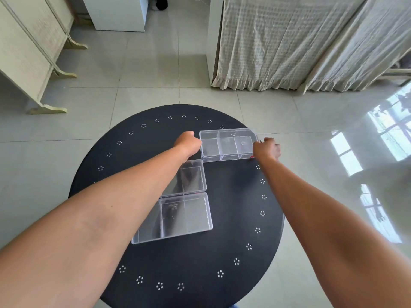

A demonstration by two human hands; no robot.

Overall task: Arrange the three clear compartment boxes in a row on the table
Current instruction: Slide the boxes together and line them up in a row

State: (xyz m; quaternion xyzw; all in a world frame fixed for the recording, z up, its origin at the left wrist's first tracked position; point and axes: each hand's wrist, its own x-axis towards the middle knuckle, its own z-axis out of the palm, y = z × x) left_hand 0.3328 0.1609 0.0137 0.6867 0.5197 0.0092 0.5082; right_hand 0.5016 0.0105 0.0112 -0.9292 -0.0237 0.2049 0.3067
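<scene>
Three clear compartment boxes sit on a round black table (233, 196). The far box (226, 144) lies at the table's back right, its three compartments side by side. My left hand (188, 144) grips its left end and my right hand (265, 150) grips its right end. A second box (192, 177) lies nearer, partly hidden under my left forearm. The third box (178, 218) lies just in front of the second, touching it, slightly turned.
The table's rim carries small white flower marks. Beyond it is a tiled floor, a cream cabinet (29, 52) at the left and a cloth-draped piece of furniture (289, 41) at the back right.
</scene>
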